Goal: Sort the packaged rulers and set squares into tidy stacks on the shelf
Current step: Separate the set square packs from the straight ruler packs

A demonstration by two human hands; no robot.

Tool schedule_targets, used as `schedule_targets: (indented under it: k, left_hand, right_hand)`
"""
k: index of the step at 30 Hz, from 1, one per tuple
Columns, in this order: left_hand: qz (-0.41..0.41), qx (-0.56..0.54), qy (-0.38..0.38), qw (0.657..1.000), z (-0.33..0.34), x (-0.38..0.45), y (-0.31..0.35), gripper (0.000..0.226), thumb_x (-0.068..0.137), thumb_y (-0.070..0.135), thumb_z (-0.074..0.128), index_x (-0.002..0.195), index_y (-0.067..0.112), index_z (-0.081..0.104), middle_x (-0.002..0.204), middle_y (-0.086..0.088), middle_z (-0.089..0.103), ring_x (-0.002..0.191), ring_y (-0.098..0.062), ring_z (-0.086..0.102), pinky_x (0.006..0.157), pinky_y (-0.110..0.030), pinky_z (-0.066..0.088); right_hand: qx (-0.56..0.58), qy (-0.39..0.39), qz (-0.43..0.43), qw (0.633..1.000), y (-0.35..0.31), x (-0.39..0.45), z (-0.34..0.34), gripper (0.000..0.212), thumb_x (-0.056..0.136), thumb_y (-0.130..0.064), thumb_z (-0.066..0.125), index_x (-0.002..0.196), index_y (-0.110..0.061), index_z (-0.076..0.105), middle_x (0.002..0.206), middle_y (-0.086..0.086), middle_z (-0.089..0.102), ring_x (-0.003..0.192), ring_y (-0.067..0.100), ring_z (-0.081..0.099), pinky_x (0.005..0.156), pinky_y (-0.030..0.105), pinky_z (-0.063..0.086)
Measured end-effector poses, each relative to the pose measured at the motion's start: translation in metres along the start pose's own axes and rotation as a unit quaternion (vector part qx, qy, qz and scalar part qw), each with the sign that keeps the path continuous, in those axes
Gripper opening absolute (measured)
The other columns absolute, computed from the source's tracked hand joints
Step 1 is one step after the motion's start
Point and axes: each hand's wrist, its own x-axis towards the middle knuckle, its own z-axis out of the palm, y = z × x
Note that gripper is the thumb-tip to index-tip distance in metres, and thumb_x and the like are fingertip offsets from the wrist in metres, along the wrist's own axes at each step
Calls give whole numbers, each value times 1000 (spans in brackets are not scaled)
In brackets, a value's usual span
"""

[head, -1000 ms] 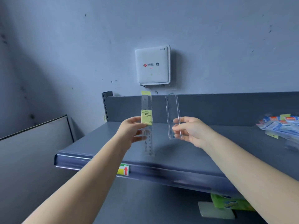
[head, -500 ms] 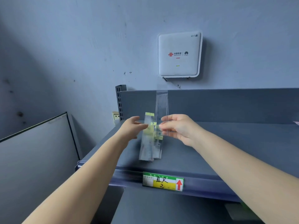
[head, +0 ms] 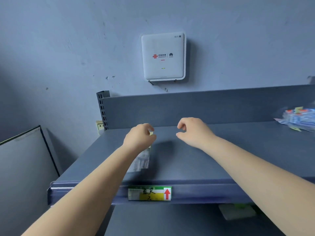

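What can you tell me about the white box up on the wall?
The white box is a flat, square, plastic-looking case with rounded corners, fixed to the blue-grey wall above the shelf's back panel. Its front shows a red logo, small print, a short red line and a tiny green light; "WiFi 7" sits in the top right corner. Neither hand touches it.

Dim, cool bluish light falls evenly; a soft shadow lies on the grey metal shelf [head: 221,159] between the hands. The clear packaged rulers [head: 141,160] and the blue-white packets [head: 298,118] at the right edge are blurred; wide-angle bending shows at the borders
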Motion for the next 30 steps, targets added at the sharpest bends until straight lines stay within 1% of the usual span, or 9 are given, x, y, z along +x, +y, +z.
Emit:
schedule_targets:
  k: [3, 6, 9, 12, 15, 18, 23, 27, 30]
  left_hand:
    - [29, 19, -15, 999, 21, 5, 40, 27, 85, 21, 52, 112, 23, 59, 99, 4, 62, 90, -18, 57, 83, -29, 47]
    - [61, 28, -30, 997, 48, 9, 85, 29, 86, 24, 52, 114, 24, 58, 98, 6, 59, 95, -19, 57, 82, -28, 45]
    - [92, 24, -46, 994, 79, 11, 132, 29, 86, 25, 52, 115, 24, 58, 96, 6, 59, 92, -18, 56, 81, -28, 45]
    - [125, 17, -67, 990, 113, 12, 186, 28, 88, 27, 52, 116, 24, 57, 98, 8, 56, 92, -18, 56, 79, -28, 45]
    - [148, 9, -88, 985, 148, 10, 242, 29, 89, 29, 52, 117, 23, 56, 100, 8, 55, 91, -17, 56, 79, -27, 45]
    - [166, 11, -106, 980, 182, 8, 296, 29, 89, 32, 53, 117, 23, 57, 101, 8, 55, 92, -16, 54, 81, -28, 45]
    - [164, -12, -113, 980, 225, 10, 371, 29, 89, 34, 54, 114, 21, 58, 97, 6, 56, 88, -17, 54, 81, -30, 46]
    - [138, -25, -119, 983, 255, 16, 411, 32, 89, 37, 55, 115, 19, 58, 110, 1, 60, 93, -19, 55, 82, -29, 43]
    - [123, -14, -121, 985, 275, 20, 433, 41, 88, 42, 56, 120, 17, 55, 119, -1, 59, 104, -20, 56, 88, -30, 44]
  right_hand:
    - [-55, 31, 5, 998, 35, -6, -23, 25, 88, -28, 53, 113, -22, 56, 115, -6, 55, 108, 18, 52, 78, 28, 42]
    - [-81, 57, 22, 995, 75, -17, -49, 26, 89, -29, 52, 114, -22, 55, 115, -6, 55, 108, 18, 51, 76, 26, 38]
    - [-85, 70, 46, 993, 123, -29, -74, 27, 88, -29, 53, 113, -21, 56, 115, -6, 56, 109, 18, 51, 77, 27, 40]
    - [-80, 81, 68, 991, 176, -41, -102, 26, 87, -29, 54, 112, -20, 57, 115, -5, 57, 107, 18, 53, 77, 26, 40]
    - [-71, 84, 98, 989, 231, -55, -133, 27, 86, -29, 55, 111, -21, 57, 114, -5, 58, 105, 17, 54, 82, 28, 46]
    - [-77, 94, 127, 984, 285, -66, -165, 20, 84, -28, 55, 104, -23, 58, 110, -6, 59, 102, 18, 56, 82, 31, 48]
    - [-84, 108, 141, 981, 363, -78, -217, 17, 85, -23, 56, 101, -20, 59, 105, -4, 60, 97, 19, 57, 81, 33, 49]
    - [-82, 118, 157, 977, 414, -82, -247, 15, 84, -24, 57, 97, -18, 61, 102, -3, 61, 96, 21, 57, 81, 33, 50]
    - [-63, 104, 175, 977, 447, -80, -260, 21, 84, -28, 60, 102, -17, 62, 109, 0, 62, 101, 21, 57, 86, 32, 48]
